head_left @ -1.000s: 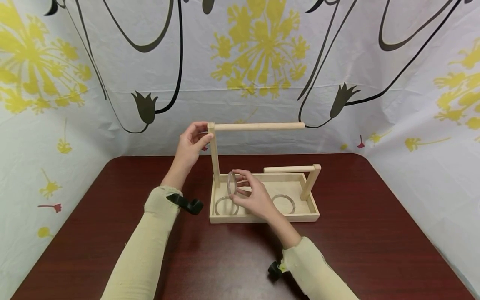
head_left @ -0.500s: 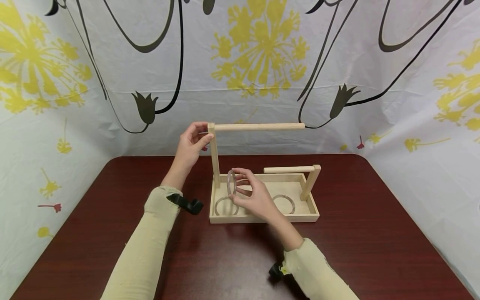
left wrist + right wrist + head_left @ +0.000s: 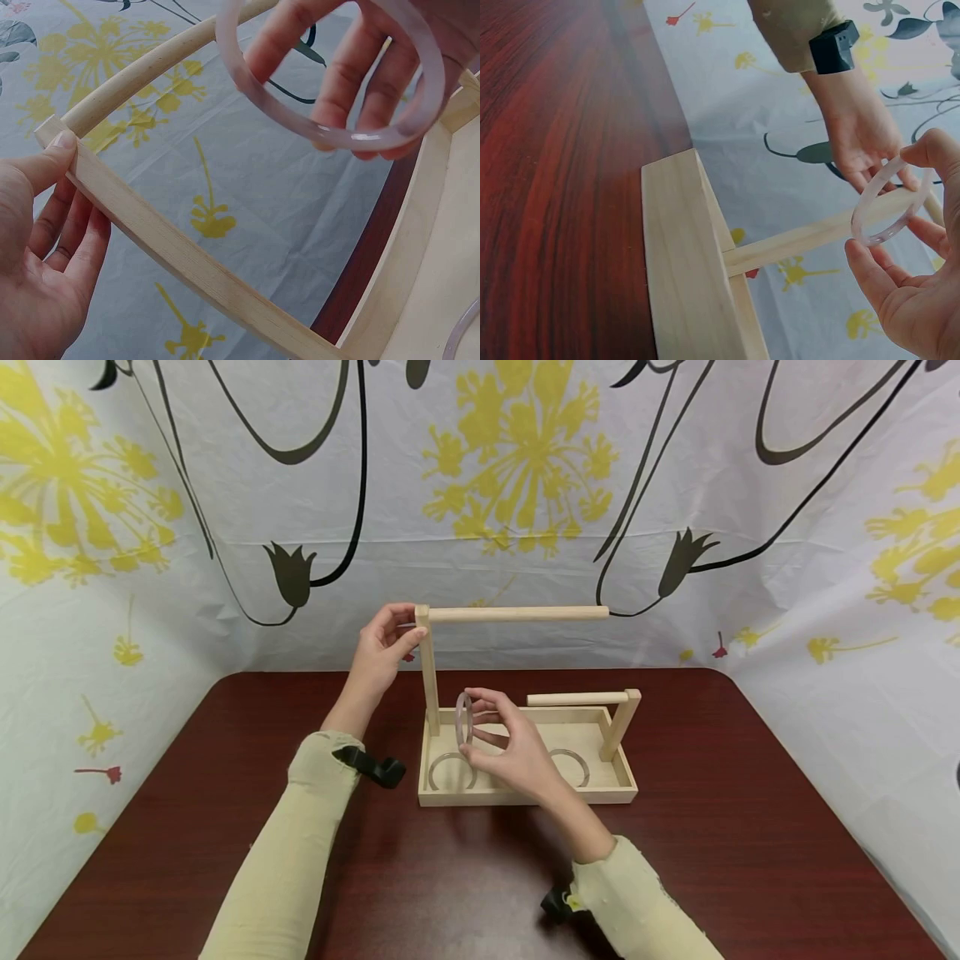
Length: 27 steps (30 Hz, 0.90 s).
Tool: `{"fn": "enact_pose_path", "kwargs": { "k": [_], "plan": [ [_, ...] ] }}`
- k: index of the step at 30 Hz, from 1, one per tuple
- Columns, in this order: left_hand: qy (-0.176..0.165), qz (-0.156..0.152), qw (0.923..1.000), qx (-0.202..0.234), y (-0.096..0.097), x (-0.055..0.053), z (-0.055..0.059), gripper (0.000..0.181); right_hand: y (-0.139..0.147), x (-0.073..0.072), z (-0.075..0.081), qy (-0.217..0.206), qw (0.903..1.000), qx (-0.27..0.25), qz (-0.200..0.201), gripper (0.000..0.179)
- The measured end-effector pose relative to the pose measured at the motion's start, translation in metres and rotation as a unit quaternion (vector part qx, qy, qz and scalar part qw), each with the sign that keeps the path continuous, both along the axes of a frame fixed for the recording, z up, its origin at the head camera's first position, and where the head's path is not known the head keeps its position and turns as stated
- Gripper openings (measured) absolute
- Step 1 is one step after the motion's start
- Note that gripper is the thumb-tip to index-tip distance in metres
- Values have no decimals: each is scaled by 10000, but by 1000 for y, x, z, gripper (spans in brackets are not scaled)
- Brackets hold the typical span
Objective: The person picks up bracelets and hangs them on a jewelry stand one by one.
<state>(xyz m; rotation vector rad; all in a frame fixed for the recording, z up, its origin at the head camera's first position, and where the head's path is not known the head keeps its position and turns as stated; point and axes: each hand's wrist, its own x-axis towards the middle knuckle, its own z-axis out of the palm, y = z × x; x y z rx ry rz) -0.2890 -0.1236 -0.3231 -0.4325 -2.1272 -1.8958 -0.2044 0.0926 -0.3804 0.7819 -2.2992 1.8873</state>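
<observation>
My left hand (image 3: 375, 656) pinches the top of the tall upright post (image 3: 429, 677) on a wooden jewellery stand; the left wrist view shows its thumb on the post's upper end. A pale, translucent bangle (image 3: 360, 139) is held upright between the thumb and fingers of my right hand (image 3: 517, 756). This bangle sits over the left part of the stand's tray (image 3: 592, 796), below the long top bar (image 3: 517, 613) and apart from it. Two more bangles lie in the tray, a left bangle (image 3: 432, 768) and a right bangle (image 3: 585, 768), the latter partly hidden by my right hand.
At the tray's right end stands a shorter post (image 3: 621, 727) with a short bar (image 3: 577, 699) pointing left. The long bar's right end is free. The stand rests on a dark red table (image 3: 712, 827), with a patterned cloth (image 3: 480, 560) hanging behind.
My right hand has lifted the bangle slightly higher. The left hand keeps its place at the top of the tall post.
</observation>
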Motion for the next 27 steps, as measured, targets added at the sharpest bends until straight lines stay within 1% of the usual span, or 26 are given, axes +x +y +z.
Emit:
{"fn": "enact_pose_path", "kwargs": {
  "k": [10, 19, 27],
  "plan": [
    [-33, -6, 10000, -28, -1, -1, 0, 37, 6, 0, 9, 117, 9998, -158, -38, 69],
    [-86, -4, 10000, -20, -1, 0, 1, 37, 14, 2, 19, 87, 9995, -294, -61, 69],
    [-58, -1, 10000, -39, -1, 0, 0, 36, 22, 1, 28, 222, 9989, -383, -147, 69]
  ]
}}
